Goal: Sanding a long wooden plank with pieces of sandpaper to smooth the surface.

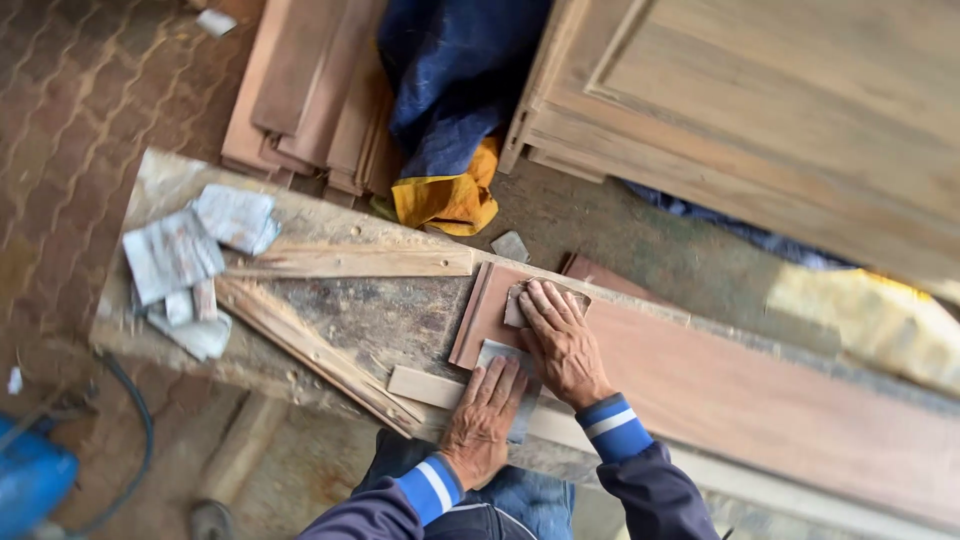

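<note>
Head view: the right hand point(562, 340) presses sandpaper point(519, 304) flat-fingered onto the reddish board's point(740, 400) end; the left hand point(483, 415), fingers spread flat, rests at the workbench's point(370, 320) near edge.

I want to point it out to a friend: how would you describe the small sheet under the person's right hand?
Find the long reddish-brown board lying across the rough workbench. At its left end, the right hand presses down a small brownish sheet of sandpaper. Unlike the crumpled grey sheets piled at the bench's far left, it lies flat on the board.
</note>
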